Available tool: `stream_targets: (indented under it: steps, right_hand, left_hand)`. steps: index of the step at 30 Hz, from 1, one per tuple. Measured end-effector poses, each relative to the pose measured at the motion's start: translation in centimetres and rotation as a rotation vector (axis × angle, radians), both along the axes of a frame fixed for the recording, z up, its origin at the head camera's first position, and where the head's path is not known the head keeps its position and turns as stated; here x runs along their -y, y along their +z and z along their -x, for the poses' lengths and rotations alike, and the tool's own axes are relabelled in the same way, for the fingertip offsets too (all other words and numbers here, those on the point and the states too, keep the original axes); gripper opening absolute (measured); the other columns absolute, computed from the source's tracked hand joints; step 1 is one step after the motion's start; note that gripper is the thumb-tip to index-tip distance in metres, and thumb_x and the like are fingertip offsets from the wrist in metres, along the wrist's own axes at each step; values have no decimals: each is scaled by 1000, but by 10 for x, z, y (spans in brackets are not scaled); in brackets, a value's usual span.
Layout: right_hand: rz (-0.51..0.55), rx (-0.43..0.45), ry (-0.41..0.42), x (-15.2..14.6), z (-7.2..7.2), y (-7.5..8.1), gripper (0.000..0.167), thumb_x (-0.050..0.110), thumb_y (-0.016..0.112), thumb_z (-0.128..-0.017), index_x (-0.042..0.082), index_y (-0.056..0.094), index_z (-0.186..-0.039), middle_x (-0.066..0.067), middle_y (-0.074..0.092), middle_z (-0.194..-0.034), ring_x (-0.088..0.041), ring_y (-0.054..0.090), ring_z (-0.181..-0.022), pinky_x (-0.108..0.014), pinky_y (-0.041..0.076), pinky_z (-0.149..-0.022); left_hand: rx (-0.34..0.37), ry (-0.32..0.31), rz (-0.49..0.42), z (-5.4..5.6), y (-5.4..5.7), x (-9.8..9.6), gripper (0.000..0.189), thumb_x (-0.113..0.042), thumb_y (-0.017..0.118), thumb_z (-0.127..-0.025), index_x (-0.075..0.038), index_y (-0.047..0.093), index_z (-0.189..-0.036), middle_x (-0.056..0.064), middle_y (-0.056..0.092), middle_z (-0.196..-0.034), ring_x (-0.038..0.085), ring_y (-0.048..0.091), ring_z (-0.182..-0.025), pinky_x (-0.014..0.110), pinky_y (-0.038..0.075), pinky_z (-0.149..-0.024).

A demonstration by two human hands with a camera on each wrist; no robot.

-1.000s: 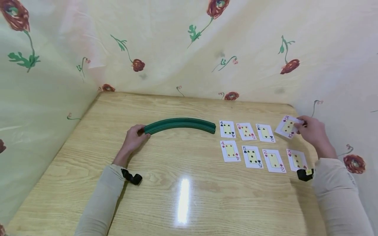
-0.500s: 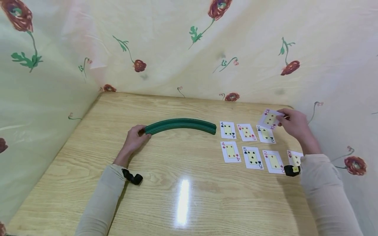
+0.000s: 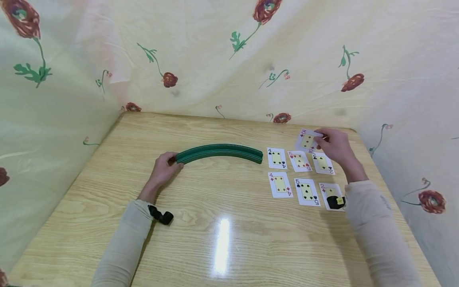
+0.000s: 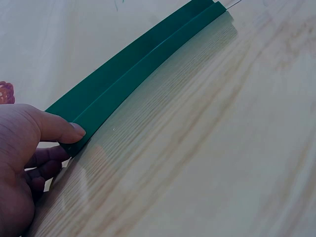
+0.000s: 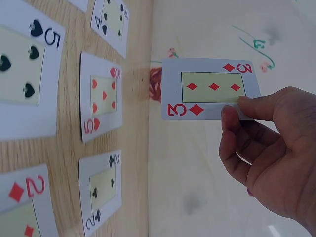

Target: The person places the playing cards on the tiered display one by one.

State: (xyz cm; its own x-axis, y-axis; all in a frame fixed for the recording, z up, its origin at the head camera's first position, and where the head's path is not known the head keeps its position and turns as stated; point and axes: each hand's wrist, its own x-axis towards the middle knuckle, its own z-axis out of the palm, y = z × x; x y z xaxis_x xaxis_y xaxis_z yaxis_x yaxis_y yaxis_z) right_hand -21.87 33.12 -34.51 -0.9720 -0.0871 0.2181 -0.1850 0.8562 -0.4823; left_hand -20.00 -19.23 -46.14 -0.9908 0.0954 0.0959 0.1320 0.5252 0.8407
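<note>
In the head view my left hand (image 3: 164, 170) grips the left end of a curved green playing-card holder (image 3: 223, 150); the left wrist view shows the thumb (image 4: 74, 131) on its front lip and the other fingers behind. My right hand (image 3: 336, 146) pinches the three of diamonds (image 5: 212, 89) by one edge, raised above the table beyond the back row of cards. Below it lie the five of hearts (image 3: 299, 161) and the two of clubs (image 3: 323, 163), face up. The holder's slot shows no card.
The four of spades (image 3: 277, 158) lies by the holder's right end. In front are the four of diamonds (image 3: 280, 184), five of spades (image 3: 306, 191) and two of diamonds (image 3: 326, 190), the last partly covered by the wrist camera (image 3: 335, 202). A flowered curtain (image 3: 201, 52) hangs behind the table.
My right hand has carried the three of diamonds leftward and up, from the right end of the back row to above the five of hearts. The right sleeve now hides the three of hearts.
</note>
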Motion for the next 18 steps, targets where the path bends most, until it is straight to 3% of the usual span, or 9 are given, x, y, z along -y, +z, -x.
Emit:
stream_targets:
  steps: [4,11,18]
  right_hand:
    - [20,-7,32,11,3,0,24,3,54,-99,-9,64,-117,-30,66,-101,-20,59,-68,-21,41,-55]
    - [50,26,46,32,7,1,26,4,52,-100,-8,64,-121,-29,65,-104,-29,61,-73,-23,41,-53]
    - [62,27,111,55,12,3,28,2,51,-100,-10,62,-123,-30,65,-104,-33,62,-76,-22,41,-55]
  left_hand:
    - [10,1,-8,-1,0,-1,33,-4,67,-92,7,63,-123,26,61,-115,34,50,-107,41,39,-94]
    - [5,2,-2,-1,1,-1,32,-4,67,-92,8,63,-122,27,61,-116,35,51,-107,43,39,-95]
    - [2,0,-13,0,0,-1,32,-4,66,-92,8,63,-122,26,61,-116,34,52,-107,41,40,-95]
